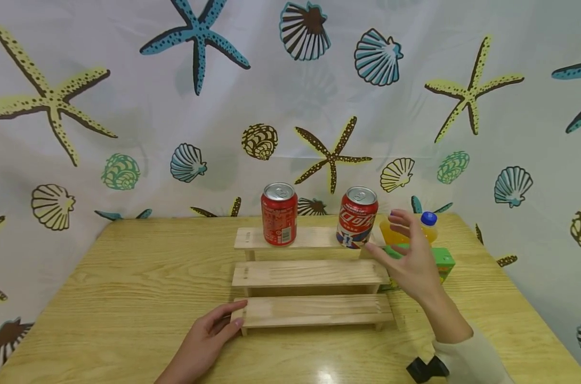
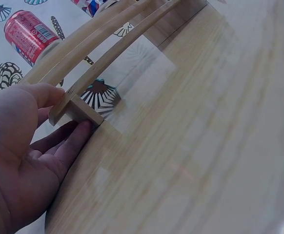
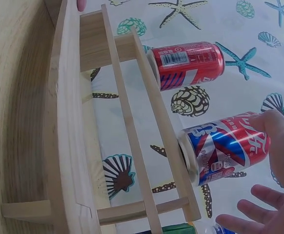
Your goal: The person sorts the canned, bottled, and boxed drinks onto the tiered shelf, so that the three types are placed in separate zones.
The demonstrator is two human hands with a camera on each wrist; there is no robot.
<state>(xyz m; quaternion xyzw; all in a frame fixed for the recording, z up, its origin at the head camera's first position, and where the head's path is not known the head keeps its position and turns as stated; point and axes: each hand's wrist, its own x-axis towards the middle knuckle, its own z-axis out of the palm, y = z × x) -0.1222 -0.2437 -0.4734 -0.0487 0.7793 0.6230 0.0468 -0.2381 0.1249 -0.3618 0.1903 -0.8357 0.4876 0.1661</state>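
A three-tier wooden stand bears two red soda cans on its top tier. My left hand grips the left end of the lowest tier, with fingers on both the upper and lower sides of the board. The left can stands upright near that end of the top tier. Toward the other end is the right can, red with a blue and white pattern. Beside it my right hand has its fingers spread; in the right wrist view the thumb overlaps the can's upper part.
Behind my right hand, at the stand's right side, are a green carton and a bottle of orange drink with a blue cap. A curtain printed with shells and starfish hangs behind the wooden table. A black strap piece sits by my right sleeve.
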